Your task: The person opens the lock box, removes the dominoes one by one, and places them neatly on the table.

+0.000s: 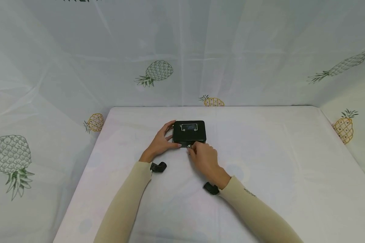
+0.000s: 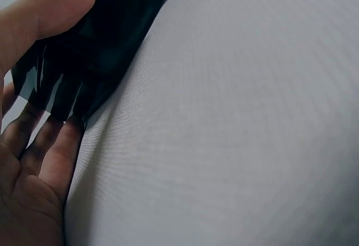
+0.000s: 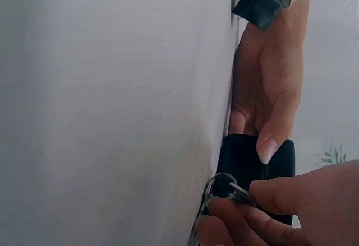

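Note:
A small black cash box (image 1: pixel 189 135) with a silver carry handle (image 1: pixel 189 125) on its lid sits on the white-covered table. My left hand (image 1: pixel 160 143) holds it at the left side, thumb against the front face and fingers spread along the side toward the back. At the middle of the front, my right hand (image 1: pixel 204 157) pinches a key (image 3: pixel 243 194) between thumb and fingers. A metal ring (image 3: pixel 225 175) hangs from the key in the right wrist view. The key's tip and the lock are hidden there by the fingers.
White cloth covers the table (image 1: pixel 276 162). Behind and at both sides hangs a pale curtain (image 1: pixel 246 67) printed with pineapples. A black wrist camera (image 1: pixel 159 167) sits on the left wrist and another camera (image 1: pixel 211 188) on the right.

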Motion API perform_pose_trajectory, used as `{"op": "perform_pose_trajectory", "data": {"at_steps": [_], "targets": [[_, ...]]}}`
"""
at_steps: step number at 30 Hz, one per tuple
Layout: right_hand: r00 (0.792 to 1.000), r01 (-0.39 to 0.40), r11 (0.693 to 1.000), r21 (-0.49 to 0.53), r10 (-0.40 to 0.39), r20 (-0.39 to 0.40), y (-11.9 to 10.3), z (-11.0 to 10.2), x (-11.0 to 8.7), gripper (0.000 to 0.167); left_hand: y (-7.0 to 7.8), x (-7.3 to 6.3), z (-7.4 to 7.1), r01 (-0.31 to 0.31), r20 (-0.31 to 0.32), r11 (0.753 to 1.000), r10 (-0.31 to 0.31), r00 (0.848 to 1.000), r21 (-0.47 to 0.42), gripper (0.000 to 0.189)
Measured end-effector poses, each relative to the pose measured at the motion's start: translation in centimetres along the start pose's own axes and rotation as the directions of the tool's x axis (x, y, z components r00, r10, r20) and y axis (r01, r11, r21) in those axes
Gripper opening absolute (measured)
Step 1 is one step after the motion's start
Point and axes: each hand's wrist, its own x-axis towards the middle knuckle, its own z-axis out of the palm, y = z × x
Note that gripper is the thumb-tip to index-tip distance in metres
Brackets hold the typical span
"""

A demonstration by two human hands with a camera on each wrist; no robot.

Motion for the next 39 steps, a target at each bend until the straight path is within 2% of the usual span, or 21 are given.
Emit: {"op": "perform_pose_trajectory", "data": {"at_steps": [7,15,25,33,39], "targets": [[1.0,-0.02,0.999,0.045,0.019,0.011,0.3,-0.2,0.0,0.017,0.3,0.1,-0.1,-0.002,0.006,1.0,0.002,1.0,-0.008,0.11],[0.998,-0.041,0.998,0.045,0.039,0.039,0.5,0.0,0.2,0.015,0.1,0.2,-0.1,0.002,0.005,1.0,-0.002,1.0,-0.017,0.109],[0.998,-0.055,0.998,0.044,0.053,0.035,0.7,0.1,0.1,0.014,-0.1,0.1,-0.2,-0.002,0.008,1.0,0.002,1.0,-0.024,0.109],[0.998,-0.052,0.996,0.069,0.049,0.043,0.8,0.2,-0.1,0.014,-0.2,0.0,-0.1,0.004,0.003,1.0,-0.004,1.0,-0.031,0.108],[1.0,-0.022,0.992,0.121,0.019,0.025,1.3,-0.9,-0.4,0.013,-0.2,0.1,0.0,0.0,-0.004,0.999,0.0,1.0,-0.033,0.109]]}}
